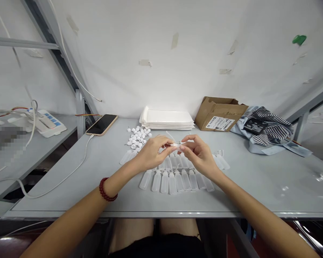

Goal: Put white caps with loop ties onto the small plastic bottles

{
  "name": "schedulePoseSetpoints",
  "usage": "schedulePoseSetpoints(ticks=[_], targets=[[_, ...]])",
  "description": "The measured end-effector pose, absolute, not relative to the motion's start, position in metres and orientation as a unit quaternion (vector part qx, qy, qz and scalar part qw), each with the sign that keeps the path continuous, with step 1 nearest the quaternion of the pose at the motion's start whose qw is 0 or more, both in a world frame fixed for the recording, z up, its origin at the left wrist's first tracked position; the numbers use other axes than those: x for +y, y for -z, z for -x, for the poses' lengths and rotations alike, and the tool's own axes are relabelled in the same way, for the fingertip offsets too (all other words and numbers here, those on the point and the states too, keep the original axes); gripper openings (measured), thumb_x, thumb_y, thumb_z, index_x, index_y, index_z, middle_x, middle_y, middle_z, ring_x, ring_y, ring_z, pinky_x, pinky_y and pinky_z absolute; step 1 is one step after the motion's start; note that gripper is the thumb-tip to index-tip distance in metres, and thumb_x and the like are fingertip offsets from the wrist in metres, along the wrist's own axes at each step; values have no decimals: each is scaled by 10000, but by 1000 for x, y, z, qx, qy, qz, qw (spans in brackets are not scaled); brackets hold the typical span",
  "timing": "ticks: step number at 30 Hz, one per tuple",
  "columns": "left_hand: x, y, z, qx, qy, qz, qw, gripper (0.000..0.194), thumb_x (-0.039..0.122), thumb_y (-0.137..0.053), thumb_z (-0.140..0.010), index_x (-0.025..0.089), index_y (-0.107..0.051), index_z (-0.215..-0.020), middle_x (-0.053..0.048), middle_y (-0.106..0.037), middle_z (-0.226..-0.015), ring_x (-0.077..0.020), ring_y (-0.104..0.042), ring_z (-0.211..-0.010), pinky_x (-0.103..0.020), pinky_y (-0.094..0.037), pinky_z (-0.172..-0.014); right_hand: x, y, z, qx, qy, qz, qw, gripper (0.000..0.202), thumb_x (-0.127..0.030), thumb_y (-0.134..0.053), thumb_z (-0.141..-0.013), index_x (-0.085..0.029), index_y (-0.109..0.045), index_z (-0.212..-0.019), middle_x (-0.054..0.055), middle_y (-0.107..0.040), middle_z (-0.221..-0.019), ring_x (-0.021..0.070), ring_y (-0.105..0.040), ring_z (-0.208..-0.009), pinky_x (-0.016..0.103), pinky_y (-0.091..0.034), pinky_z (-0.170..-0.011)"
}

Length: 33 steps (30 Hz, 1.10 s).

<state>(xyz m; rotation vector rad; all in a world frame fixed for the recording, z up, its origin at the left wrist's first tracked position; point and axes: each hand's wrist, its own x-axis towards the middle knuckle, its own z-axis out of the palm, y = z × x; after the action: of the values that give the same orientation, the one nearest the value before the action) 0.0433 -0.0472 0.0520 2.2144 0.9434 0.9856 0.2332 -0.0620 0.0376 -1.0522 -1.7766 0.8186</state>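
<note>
My left hand and my right hand meet above the middle of the grey table. Both pinch a small whitish piece between thumb and fingers; its exact shape is hard to make out. A thin white string shows just above the fingertips. Below my hands lies a row of translucent plastic bottles, side by side, with strings near their necks. More such bottles lie behind, partly hidden by my hands. Several small white caps are heaped behind my left hand.
A stack of white trays stands by the wall, beside an open cardboard box. Striped cloth with a black item lies at the right. At the left, a phone is plugged into a white cable crossing the table.
</note>
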Motion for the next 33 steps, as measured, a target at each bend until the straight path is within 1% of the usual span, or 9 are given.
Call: schedulePoseSetpoints(ticks=[2,4,7,10,14,19,22,25,33], targets=[[-48,-52,-44,353,-365,-822,259,158,286,-529,-885,185,-650,-878,-18,-673,-911,-152,-572,-826,-230,-414,-629,-62,-39,-234,-694,-386,418,442,241,-429,-543,-876,-226,-461,-978,-21,-645,-672,71,-314,-429,219,-273,-425],[-48,-53,-45,363,-363,-810,284,167,317,-527,-887,196,-641,-894,-8,-673,-920,-153,-576,-836,-229,-409,-622,-61,-39,-234,-691,-392,414,446,243,-431,-540,-877,-227,-459,-983,-21,-638,-671,77,-337,-444,219,-279,-428],[-47,-53,-45,382,-356,-781,343,324,407,-457,-918,176,-608,-749,2,-640,-752,-138,-579,-736,-233,-403,-611,-62,-35,-233,-731,-287,416,458,209,-391,-547,-877,-224,-467,-975,-18,-616,-664,97,-421,-499,226,-341,-464],[-44,-51,-45,382,-349,-764,387,455,439,-406,-932,165,-501,-581,10,-544,-593,-132,-566,-664,-230,-399,-591,-63,-31,-232,-776,-163,400,460,163,-336,-560,-870,-224,-481,-959,10,-626,-750,106,-485,-546,233,-399,-498],[-43,-50,-43,375,-333,-764,406,424,435,-431,-922,162,-522,-610,11,-556,-614,-118,-530,-602,-227,-381,-545,-64,-30,-232,-791,-119,391,455,111,-291,-552,-879,-225,-496,-949,14,-636,-778,98,-481,-522,229,-390,-479],[-46,-50,-44,372,-333,-782,373,307,360,-446,-926,166,-628,-773,-12,-646,-763,-143,-579,-714,-253,-426,-632,-62,-35,-233,-767,-221,412,441,137,-326,-537,-891,-217,-478,-952,-6,-648,-670,103,-497,-518,222,-351,-468],[-46,-49,-46,354,-348,-805,325,235,292,-458,-925,177,-643,-836,-17,-669,-826,-150,-586,-772,-260,-432,-668,-61,-37,-233,-738,-298,422,433,185,-381,-538,-888,-215,-476,-943,-19,-641,-649,81,-420,-454,220,-314,-444],[-48,-47,-47,346,-368,-817,279,173,238,-479,-914,174,-631,-858,-19,-667,-838,-145,-571,-755,-251,-429,-638,-61,-38,-233,-712,-357,427,427,222,-421,-542,-879,-214,-483,-931,-39,-602,-627,63,-334,-422,212,-267,-414],[-50,-48,-50,316,-414,-833,185,129,132,-487,-887,176,-605,-913,-40,-654,-847,-168,-572,-804,-299,-458,-726,-59,-39,-234,-669,-456,398,431,237,-440,-560,-863,-224,-477,-915,-84,-428,-560,59,-281,-442,192,-204,-402]])
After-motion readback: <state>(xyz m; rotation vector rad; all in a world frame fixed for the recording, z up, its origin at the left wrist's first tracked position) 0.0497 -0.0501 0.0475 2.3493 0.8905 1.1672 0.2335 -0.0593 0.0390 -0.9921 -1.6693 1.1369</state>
